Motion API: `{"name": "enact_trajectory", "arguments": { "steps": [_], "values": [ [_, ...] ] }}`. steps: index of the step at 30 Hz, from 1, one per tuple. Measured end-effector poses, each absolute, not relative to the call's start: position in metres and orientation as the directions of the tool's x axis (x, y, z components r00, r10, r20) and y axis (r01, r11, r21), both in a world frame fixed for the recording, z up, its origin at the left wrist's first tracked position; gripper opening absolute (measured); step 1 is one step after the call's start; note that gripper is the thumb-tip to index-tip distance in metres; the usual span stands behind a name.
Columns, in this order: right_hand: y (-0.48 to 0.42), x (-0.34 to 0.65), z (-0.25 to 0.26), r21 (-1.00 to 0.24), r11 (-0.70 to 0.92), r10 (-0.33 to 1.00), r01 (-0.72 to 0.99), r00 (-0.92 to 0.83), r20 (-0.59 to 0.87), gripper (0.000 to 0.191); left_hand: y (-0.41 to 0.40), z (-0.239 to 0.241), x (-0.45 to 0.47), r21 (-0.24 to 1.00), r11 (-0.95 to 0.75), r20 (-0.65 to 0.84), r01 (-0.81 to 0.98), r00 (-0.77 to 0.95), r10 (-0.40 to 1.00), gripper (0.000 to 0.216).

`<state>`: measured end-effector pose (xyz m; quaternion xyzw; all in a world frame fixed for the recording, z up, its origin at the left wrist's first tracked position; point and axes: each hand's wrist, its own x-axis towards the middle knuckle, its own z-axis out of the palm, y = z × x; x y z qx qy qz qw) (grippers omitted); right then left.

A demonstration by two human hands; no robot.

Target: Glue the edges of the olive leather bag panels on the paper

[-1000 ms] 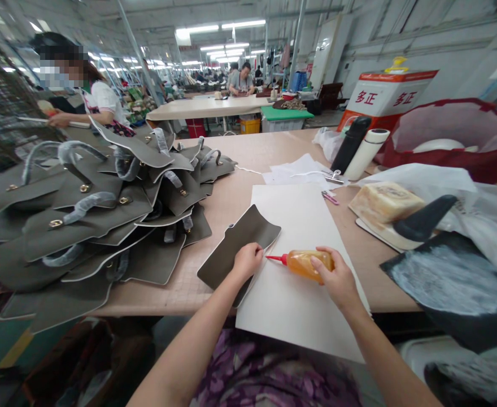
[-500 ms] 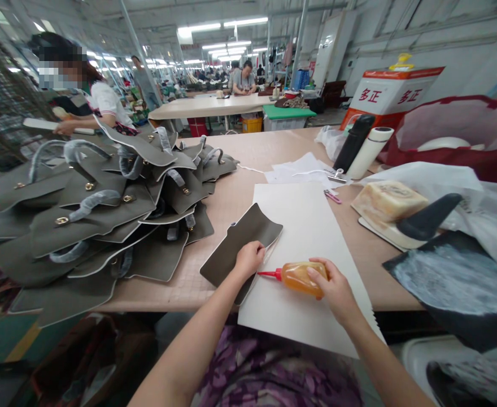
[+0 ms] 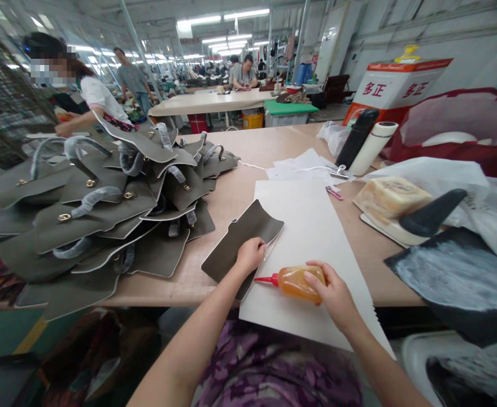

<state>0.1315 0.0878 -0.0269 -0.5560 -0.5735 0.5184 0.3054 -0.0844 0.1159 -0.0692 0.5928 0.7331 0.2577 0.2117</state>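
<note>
In my right hand [image 3: 331, 291] is a squeeze bottle [image 3: 299, 282] of amber liquid, probably glue, lying nearly level. Its red nozzle tip points left and meets the near right edge of a dark grey-brown bag panel [image 3: 231, 249]. My left hand [image 3: 252, 254] is closed at that panel's right edge, its fingers curled where a thin clear strip shows. The panel lies slanted, partly over a large white sheet [image 3: 312, 226]. My left forearm covers part of the panel's lower end.
Left lies a pile of matching panels [image 3: 100, 220] with wrapped handles. To the right are a block on a black-handled tool [image 3: 401, 203], a smeared black sheet [image 3: 447, 277], a black bottle [image 3: 361, 138] and a white bottle [image 3: 375, 147]. Co-workers are beyond the table.
The bottle's nozzle has moved slightly toward me along the panel's edge. My left hand stays on the panel. A person in the background has shifted left.
</note>
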Motion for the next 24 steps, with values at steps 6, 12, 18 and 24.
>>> {"name": "enact_trajectory", "arguments": {
  "steps": [6,12,18,24],
  "values": [
    [0.083,0.132,-0.033,-0.938,-0.141,0.950,0.317,-0.224,-0.218,0.040,0.116,-0.072,-0.085,0.626,0.145,0.017,0.766,-0.199,0.980,0.019],
    [0.084,0.134,-0.035,-0.945,-0.245,0.920,0.216,-0.257,-0.297,0.038,0.117,-0.073,-0.085,0.611,0.130,0.018,0.781,-0.178,0.984,0.020],
    [0.111,0.162,-0.038,-0.799,-0.582,0.787,-0.150,-0.350,-0.508,0.029,0.116,-0.066,-0.089,0.577,0.084,-0.006,0.812,-0.099,0.995,0.023],
    [0.131,0.183,-0.043,-0.399,-0.618,0.786,-0.677,-0.536,-0.309,0.036,0.107,-0.052,-0.089,0.461,-0.038,-0.041,0.886,0.064,0.997,0.027]
  ]
}}
